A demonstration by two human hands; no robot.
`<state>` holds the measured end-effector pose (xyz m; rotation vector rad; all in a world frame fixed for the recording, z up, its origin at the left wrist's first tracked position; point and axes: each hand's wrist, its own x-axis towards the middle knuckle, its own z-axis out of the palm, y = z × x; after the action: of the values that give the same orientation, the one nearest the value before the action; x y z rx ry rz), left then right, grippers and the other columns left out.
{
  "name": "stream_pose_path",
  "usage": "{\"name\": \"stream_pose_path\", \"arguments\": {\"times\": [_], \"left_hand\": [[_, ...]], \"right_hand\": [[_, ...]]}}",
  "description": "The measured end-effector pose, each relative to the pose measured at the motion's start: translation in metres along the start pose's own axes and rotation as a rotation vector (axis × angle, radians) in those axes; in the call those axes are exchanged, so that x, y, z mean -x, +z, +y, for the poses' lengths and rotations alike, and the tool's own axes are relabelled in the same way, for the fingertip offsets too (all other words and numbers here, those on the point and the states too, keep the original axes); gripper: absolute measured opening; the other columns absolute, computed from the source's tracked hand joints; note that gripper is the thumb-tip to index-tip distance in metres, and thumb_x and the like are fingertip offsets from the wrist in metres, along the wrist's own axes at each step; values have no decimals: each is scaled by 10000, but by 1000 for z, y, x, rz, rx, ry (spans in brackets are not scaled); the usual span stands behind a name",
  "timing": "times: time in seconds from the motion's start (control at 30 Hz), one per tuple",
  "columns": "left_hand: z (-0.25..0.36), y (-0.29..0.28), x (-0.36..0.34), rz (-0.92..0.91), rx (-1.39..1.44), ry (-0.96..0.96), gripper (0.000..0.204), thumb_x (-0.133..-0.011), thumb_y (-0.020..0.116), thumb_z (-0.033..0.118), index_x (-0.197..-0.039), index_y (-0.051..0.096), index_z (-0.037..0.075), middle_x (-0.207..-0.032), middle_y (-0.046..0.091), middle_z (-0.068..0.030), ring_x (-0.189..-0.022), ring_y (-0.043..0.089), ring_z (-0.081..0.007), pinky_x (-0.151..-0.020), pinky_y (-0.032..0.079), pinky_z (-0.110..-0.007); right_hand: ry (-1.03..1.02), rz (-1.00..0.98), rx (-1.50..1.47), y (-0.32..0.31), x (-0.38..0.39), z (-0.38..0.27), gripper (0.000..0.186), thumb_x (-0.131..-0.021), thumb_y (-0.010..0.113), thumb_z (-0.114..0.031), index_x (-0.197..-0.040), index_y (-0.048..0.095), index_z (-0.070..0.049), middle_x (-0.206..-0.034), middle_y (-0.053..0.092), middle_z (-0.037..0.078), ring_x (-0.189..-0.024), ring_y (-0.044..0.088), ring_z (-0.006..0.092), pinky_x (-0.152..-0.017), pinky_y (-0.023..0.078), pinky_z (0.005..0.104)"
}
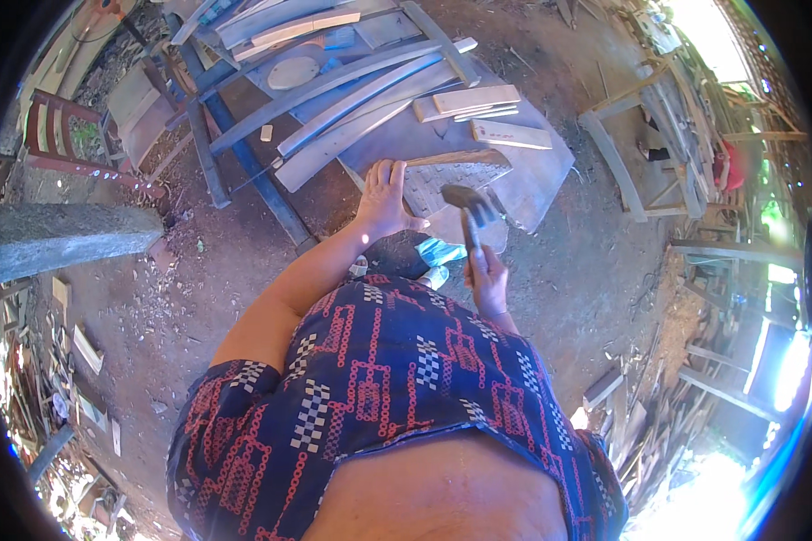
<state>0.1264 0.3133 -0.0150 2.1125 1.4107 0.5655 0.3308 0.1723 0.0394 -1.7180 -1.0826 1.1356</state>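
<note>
My left hand (386,203) grips the left end of a thick wooden block (451,177), its fingers at the far edge and its thumb at the near one. The block lies on a grey worktop (546,162) and its grain looks rough. My right hand (487,279) is closed around the handle of a claw hammer (467,200). The hammer is raised in front of the block's near right part and hides some of it. I cannot tell whether its head touches the wood.
Several pale short boards (512,134) lie behind the block. Long planks (361,126) cross the table to the left. A concrete post (72,239) juts in at the left, near a red-brown chair (54,135). At the right stands a wooden frame (618,167); scrap wood lines the floor's edges.
</note>
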Motion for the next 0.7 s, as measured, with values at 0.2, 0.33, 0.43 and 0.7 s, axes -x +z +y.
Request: {"name": "stream_pose_path", "arguments": {"times": [0.2,0.33,0.43,0.7], "left_hand": [[2,-3,-1,0,-18,-2,1127,-471,883,464,-1322,301,8,-1291,353,-213,-1287,292,-417,-1117,228,-491],[2,-2,-2,-9,-21,-6,1120,-474,882,461,-1322,300,16,-1283,358,-206,-1292,292,-409,-1124,221,-491],[3,-2,-3,-20,-55,-19,1113,-475,881,460,-1318,303,19,-1283,357,-206,-1293,289,-409,-1124,220,-491],[1,-1,-3,-15,-18,21,1140,-474,881,466,-1331,277,19,-1292,351,-208,-1300,280,-396,-1130,195,-505]], "right_hand": [[113,-23,196,-3,-5,2,345,-978,520,-338,-959,609,-5,-639,529,4,-498,460,73,-464,377,233],[39,-8,-8,-3,1,10,349,-979,518,-329,-972,604,9,-641,534,13,-501,465,73,-466,377,225],[35,33,76,3,-4,14,348,-978,521,-331,-959,607,6,-627,528,10,-496,464,72,-465,383,230],[86,38,-49,-17,-7,-9,358,-988,492,-354,-891,604,-27,-623,536,3,-499,474,71,-464,389,229]]}}
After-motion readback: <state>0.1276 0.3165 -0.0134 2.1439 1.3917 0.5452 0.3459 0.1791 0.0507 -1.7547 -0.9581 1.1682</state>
